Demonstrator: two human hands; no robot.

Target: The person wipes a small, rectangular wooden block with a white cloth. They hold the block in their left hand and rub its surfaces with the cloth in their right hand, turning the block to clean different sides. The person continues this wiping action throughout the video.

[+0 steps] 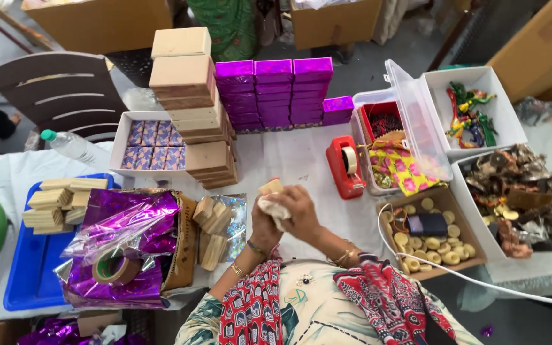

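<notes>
Both hands meet at table centre, just above the person's chest. The left hand (264,225) is closed around a small wooden block (271,186), which sticks out of the fist at 12 o'clock. The right hand (301,214) is curled shut on a white cloth (275,209), pressed against the block's lower side. A red tape dispenser (345,166) stands at 2 o'clock; loose blocks (212,231) lie at 9 o'clock on foil
</notes>
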